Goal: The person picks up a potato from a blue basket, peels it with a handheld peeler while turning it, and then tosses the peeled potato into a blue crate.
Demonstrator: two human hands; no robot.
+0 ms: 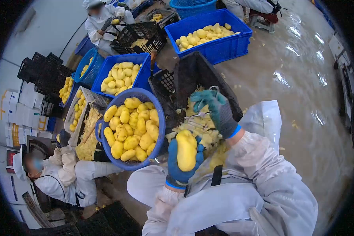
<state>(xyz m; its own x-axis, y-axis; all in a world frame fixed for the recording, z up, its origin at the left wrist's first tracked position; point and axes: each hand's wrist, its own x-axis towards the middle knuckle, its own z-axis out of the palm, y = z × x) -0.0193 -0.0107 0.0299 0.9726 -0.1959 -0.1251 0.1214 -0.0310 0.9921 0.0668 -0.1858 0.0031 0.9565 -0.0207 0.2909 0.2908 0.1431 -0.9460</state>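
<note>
My left hand (pixel 176 167), in a blue glove, is closed around a long yellow peeled potato (pixel 187 151) held upright above my lap. Just above and to the right, my right hand (pixel 221 112), in a green and grey glove, has its fingers wrapped round a metal peeler (pixel 200 115). The peeler's blade end is near the top of the potato, apart from it as far as I can see. Pale peelings (pixel 212 135) lie below both hands, in and around a black bin (pixel 198 69).
A round blue basket (pixel 161 129) of peeled potatoes stands at my left. Beyond it are blue crates (pixel 147 63) (pixel 224 55) of potatoes. Two co-workers (pixel 102 23) (pixel 55 177) in white sit at the left and back. The wet floor (pixel 287 78) stretches right.
</note>
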